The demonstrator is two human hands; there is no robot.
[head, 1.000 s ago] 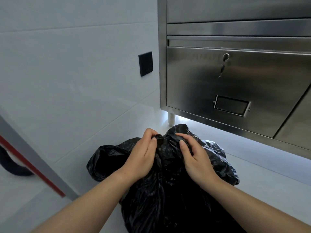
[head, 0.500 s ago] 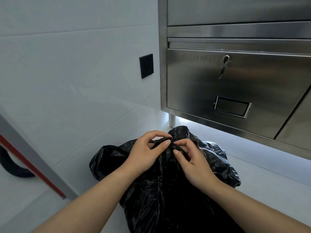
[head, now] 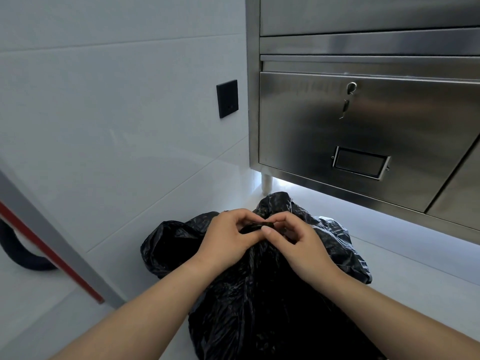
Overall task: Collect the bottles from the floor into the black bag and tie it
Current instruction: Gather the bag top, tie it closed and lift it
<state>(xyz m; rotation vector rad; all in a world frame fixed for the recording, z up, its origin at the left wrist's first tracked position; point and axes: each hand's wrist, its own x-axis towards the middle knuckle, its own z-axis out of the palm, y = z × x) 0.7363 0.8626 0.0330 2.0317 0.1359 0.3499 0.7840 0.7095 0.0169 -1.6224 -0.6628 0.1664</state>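
Together, left hand [head: 228, 237] and right hand [head: 298, 242] pinching black bag [head: 259, 294] neck, seemingly knotting, white floor [head: 405, 261]

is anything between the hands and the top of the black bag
Nothing visible. The left hand and right hand both pinch a strip of the black bag directly at its gathered top.

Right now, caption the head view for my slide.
Both hands, left hand and right hand, pinch the black bag neck, tying it.
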